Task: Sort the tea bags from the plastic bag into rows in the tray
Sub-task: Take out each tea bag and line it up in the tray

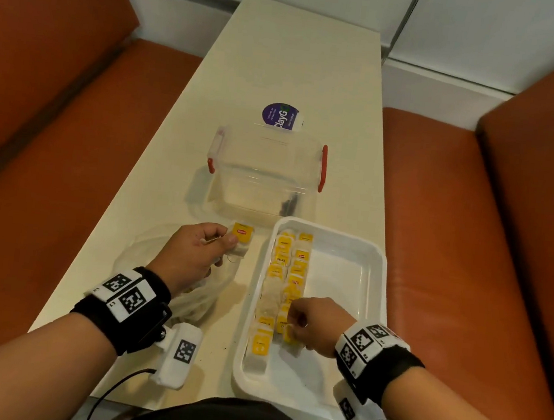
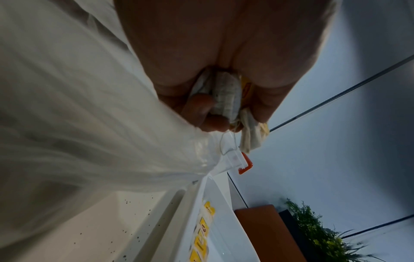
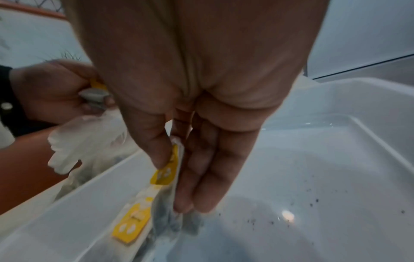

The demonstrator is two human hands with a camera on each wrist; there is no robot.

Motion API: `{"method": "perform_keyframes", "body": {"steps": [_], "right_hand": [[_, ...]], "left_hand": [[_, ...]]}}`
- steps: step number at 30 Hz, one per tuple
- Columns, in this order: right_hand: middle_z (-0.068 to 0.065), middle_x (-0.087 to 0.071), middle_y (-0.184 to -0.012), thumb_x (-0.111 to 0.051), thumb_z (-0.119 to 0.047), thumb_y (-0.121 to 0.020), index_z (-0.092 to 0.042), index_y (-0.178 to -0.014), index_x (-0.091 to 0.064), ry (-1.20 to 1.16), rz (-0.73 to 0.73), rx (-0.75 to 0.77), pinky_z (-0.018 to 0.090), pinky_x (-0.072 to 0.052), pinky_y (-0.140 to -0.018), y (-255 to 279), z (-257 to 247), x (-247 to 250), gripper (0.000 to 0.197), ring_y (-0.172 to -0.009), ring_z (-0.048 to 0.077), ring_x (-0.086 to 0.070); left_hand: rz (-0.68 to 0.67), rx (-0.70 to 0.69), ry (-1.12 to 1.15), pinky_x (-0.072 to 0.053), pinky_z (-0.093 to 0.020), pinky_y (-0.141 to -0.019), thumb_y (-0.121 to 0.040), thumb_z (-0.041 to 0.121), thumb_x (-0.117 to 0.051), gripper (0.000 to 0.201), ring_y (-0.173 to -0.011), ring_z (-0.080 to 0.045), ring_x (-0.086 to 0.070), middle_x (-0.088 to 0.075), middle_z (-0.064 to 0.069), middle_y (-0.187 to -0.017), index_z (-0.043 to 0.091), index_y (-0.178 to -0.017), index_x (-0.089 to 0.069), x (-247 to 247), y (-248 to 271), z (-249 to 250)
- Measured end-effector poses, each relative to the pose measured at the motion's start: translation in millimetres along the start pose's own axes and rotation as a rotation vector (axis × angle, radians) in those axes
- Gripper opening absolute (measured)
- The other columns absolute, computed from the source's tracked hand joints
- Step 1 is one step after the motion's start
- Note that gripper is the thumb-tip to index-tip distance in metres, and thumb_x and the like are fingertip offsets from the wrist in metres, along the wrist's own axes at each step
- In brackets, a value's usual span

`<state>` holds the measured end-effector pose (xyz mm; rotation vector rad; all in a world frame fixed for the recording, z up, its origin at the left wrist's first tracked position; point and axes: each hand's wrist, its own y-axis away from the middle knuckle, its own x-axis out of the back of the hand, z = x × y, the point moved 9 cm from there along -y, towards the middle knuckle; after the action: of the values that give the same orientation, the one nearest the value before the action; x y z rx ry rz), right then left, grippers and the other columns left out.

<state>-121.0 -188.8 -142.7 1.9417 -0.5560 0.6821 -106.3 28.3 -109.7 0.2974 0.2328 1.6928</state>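
On the counter (image 1: 283, 73), the tray's (image 1: 373, 288) right half is lying bare; right hand (image 1: 315, 323) is pinching a yellow-tagged tea bag (image 1: 290, 334) in the tray, left hand (image 1: 192, 252) gripping tea bags (image 1: 240, 236) left of it.

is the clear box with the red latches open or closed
Open. The clear box has no lid on top, and its red latches hang at the sides.

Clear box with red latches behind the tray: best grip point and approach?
Grip the clear box by its two short ends at the red latches, one hand per side, coming from above. It stands open and upright, walls look smooth; the latches probably give purchase.
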Motion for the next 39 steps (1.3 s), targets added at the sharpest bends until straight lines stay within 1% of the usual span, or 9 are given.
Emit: {"method": "perform_keyframes", "body": {"steps": [4,10,15,20,24,29,32,36,39], "right_hand": [[-0.001,-0.065,-0.107,-0.064,-0.022,-0.087,-0.019,-0.104,-0.066,0.036,-0.122,-0.021,0.025,-0.046,-0.079,-12.6,-3.1,-28.5,0.017,-0.088,0.016,-0.058],[-0.001,-0.065,-0.103,-0.066,-0.022,-0.086,-0.019,-0.102,-0.069,0.032,-0.029,-0.063,0.021,-0.040,-0.078,-24.1,6.7,-22.6,0.016,-0.094,0.016,-0.058],[-0.002,-0.063,-0.099,-0.062,-0.015,-0.088,-0.017,-0.105,-0.067,0.002,0.025,-0.078,0.019,-0.042,-0.077,-24.8,9.0,-17.3,0.019,-0.088,0.013,-0.055],[0.003,-0.065,-0.106,-0.058,-0.014,-0.087,-0.016,-0.098,-0.063,0.004,0.031,-0.106,0.023,-0.047,-0.078,-23.5,11.3,-22.7,0.012,-0.094,0.020,-0.060],[-0.001,-0.061,-0.093,-0.062,-0.024,-0.083,-0.021,-0.084,-0.055,-0.012,0.092,-0.085,0.022,-0.043,-0.067,-22.0,9.3,-13.5,0.008,-0.085,0.018,-0.060],[-0.011,-0.058,-0.089,-0.067,-0.041,-0.081,-0.029,-0.097,-0.055,-0.280,0.411,0.112,0.023,-0.042,-0.068,-7.5,-27.0,53.5,0.023,-0.072,0.006,-0.053],[-0.015,-0.062,-0.095,-0.068,-0.048,-0.081,-0.032,-0.111,-0.058,-0.525,0.461,0.236,0.025,-0.051,-0.072,1.9,-58.7,85.1,0.035,-0.071,0.007,-0.058],[-0.015,-0.065,-0.081,-0.067,-0.036,-0.087,-0.032,-0.090,-0.064,-0.434,0.409,0.318,0.019,-0.044,-0.063,1.8,-82.1,97.4,0.005,-0.063,-0.003,-0.054],[-0.015,-0.064,-0.078,-0.064,-0.031,-0.089,-0.030,-0.086,-0.065,-0.378,0.432,0.325,0.013,-0.037,-0.063,3.9,-79.6,101.8,0.003,-0.064,-0.010,-0.053]], "left_hand": [[0.027,0.003,-0.001,-0.033,-0.027,-0.050,-0.091,0.028,-0.064,0.019,-0.066,-0.028,-0.039,-0.050,-0.003,-0.059,0.021,-0.074,-0.070,5.8,-0.3,1.4],[0.041,-0.019,-0.010,-0.034,-0.025,-0.046,-0.091,0.023,-0.063,0.016,-0.058,-0.015,-0.046,-0.049,-0.001,-0.057,0.015,-0.078,-0.068,10.2,1.3,7.0],[0.031,-0.020,-0.026,-0.034,-0.026,-0.048,-0.091,0.024,-0.063,0.016,-0.061,-0.020,-0.045,-0.049,-0.006,-0.061,0.014,-0.079,-0.069,9.4,2.1,5.4],[0.023,-0.017,-0.027,-0.034,-0.026,-0.049,-0.089,0.031,-0.067,0.017,-0.064,-0.025,-0.043,-0.050,-0.007,-0.063,0.018,-0.078,-0.071,9.4,1.9,4.3],[0.001,-0.003,-0.019,-0.034,-0.027,-0.050,-0.084,0.039,-0.069,0.019,-0.064,-0.026,-0.041,-0.051,-0.006,-0.062,0.022,-0.077,-0.072,7.0,4.8,4.0],[-0.059,0.002,-0.035,-0.035,-0.021,-0.045,-0.091,0.021,-0.063,0.015,-0.059,-0.014,-0.048,-0.055,0.006,-0.057,0.010,-0.084,-0.069,-7.3,18.0,3.1],[-0.113,0.003,-0.034,-0.035,-0.020,-0.047,-0.091,0.021,-0.063,0.015,-0.055,-0.010,-0.047,-0.058,0.006,-0.059,0.008,-0.087,-0.069,-18.7,24.2,2.1],[-0.164,-0.011,-0.064,-0.038,-0.016,-0.049,-0.090,0.023,-0.064,0.014,-0.054,-0.005,-0.048,-0.060,0.007,-0.061,0.011,-0.088,-0.071,-24.0,27.1,8.3],[-0.165,-0.042,-0.140,-0.039,-0.010,-0.049,-0.090,0.016,-0.065,0.007,-0.052,0.002,-0.051,-0.061,0.014,-0.057,0.013,-0.088,-0.070,-23.6,26.9,12.8]]}}
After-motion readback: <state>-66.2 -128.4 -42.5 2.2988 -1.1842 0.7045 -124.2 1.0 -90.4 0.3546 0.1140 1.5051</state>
